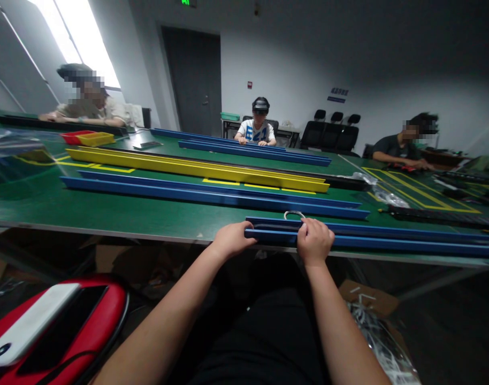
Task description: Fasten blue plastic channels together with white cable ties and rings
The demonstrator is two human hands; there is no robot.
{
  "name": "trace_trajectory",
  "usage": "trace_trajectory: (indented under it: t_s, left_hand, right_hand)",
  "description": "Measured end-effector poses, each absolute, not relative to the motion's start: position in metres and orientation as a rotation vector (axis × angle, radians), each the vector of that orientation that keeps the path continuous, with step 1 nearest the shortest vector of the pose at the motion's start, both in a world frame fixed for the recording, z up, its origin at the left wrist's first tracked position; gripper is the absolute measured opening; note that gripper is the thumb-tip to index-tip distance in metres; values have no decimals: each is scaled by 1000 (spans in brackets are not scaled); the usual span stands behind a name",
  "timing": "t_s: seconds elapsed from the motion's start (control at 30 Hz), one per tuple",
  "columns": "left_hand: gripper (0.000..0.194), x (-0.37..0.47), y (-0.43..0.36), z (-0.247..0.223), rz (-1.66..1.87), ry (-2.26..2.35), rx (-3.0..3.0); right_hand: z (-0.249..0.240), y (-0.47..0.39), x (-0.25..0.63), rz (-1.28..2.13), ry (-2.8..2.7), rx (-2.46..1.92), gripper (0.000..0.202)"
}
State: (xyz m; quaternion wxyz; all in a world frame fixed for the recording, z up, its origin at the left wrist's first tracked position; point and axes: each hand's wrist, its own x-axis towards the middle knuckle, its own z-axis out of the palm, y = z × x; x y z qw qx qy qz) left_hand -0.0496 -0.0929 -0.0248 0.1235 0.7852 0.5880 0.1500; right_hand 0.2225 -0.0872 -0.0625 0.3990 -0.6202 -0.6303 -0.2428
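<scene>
A long blue channel rail (389,240) lies along the near edge of the green table, with a dark strip visible inside its groove. At its left end, my left hand (237,238) is closed around the rail, thumb in front. Further right, my right hand (315,240) is closed over the same rail with curled fingers. A thin white cable (294,214) arches behind the rail in a loop and meets the fingertips of my right hand. The inside of that hand is hidden.
Beyond lie another blue rail (212,193), a yellow rail (196,168) and more blue rails (252,151). Red and yellow bins (96,139) stand at left. Several people sit around the table. A red stool (116,299) carrying a white box (36,321) is at lower left.
</scene>
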Motion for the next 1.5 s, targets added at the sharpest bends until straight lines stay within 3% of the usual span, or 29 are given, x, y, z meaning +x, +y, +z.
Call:
trace_trajectory:
  t_s: [0.2, 0.77, 0.97, 1.5]
  left_hand:
    - [63, -50, -96, -29, 436, 1746, 2312]
    - [48, -49, -89, -22, 346, 1705, 2311]
    - [61, -54, -94, -24, 441, 1693, 2286]
    - [58, -51, -94, -26, 357, 1756, 2367]
  right_hand:
    - [-61, -88, 222, -603, -1598, -1571, 30]
    - [-57, -92, 219, -590, -1594, -1593, 30]
    - [-58, -92, 219, -587, -1599, -1588, 30]
    - [-57, -92, 219, -592, -1600, -1591, 30]
